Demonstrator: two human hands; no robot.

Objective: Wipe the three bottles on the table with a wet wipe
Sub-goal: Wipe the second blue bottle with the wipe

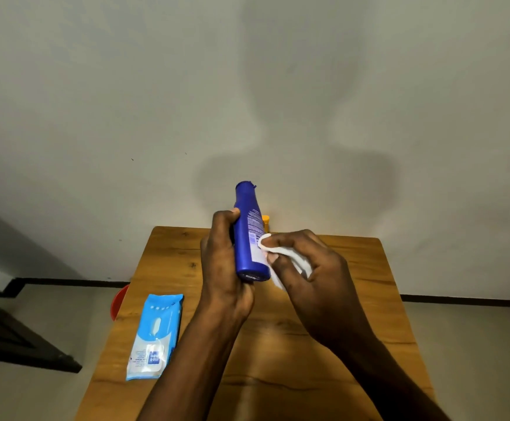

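- Blue lotion bottle (250, 238) held above the middle of the wooden table (366, 268), cap end tipped toward 12 o'clock, base toward the person
- Left hand (223, 262) wrapped round the lower body of the bottle, thumb up along its left side — a firm clasp
- Right hand (308, 268) pinches a bunched white wet wipe (281, 262) and presses it on the bottle's right flank, by the printed back label
- Handling, by judgement: smooth rigid plastic, light, likely slick once damp — best held at the base or waist so the upper body stays free for the wipe; the wipe is limp and needs bunching to push with
- Count: one blue bottle in hand; one yellow-orange cap (266, 221) peeking out behind it at 12 o'clock, presumably a second bottle; a third is not visible, perhaps hidden by the hands
- One wipe in use; one blue-and-white wet wipe pack (156, 335) lying flat at 8 o'clock on the table
- One red object (119, 302) partly hidden past the table's left edge, kind unclear
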